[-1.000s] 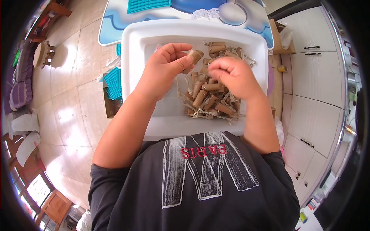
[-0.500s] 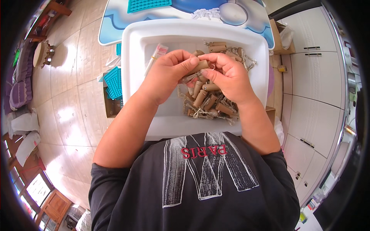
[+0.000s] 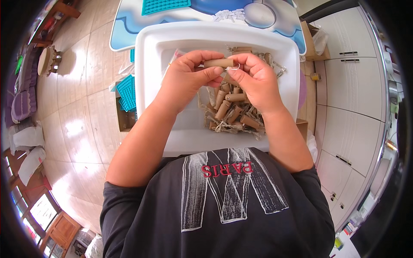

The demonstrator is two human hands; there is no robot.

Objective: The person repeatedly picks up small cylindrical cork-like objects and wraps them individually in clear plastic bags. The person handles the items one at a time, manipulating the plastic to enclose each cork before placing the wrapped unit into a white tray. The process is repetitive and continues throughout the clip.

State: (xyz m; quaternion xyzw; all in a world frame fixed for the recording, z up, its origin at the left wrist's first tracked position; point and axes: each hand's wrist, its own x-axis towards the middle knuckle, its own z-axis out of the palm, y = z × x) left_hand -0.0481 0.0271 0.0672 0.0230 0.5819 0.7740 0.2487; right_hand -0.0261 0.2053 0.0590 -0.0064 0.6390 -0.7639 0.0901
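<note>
My left hand [image 3: 184, 81] grips a tan cork-shaped string light [image 3: 218, 63], thumb below it and fingers along its far side. The cork lies nearly level above a white plastic tub [image 3: 148, 86]. At its right end my right hand [image 3: 261, 84] is closed, thumb and forefinger pinching close to the tip. A thin pale loop [image 3: 234, 67] curves out there; whether it is wire or a strip I cannot tell. Beneath the hands, more cork lights [image 3: 223, 109] with bundled clear wire are heaped in the tub's right half.
A clear packet with red print [image 3: 178, 54] leans in the tub's left side, partly behind my left hand. Beyond the tub, a blue-patterned table [image 3: 124, 26] carries a teal grid tray [image 3: 165, 5] and small white pieces [image 3: 229, 16]. More teal trays [image 3: 126, 91] fill a cardboard box at left.
The cork has risen slightly and turned more level, showing more of its length. My right fingers have shifted around its right end, where the pale loop is now clearer.
</note>
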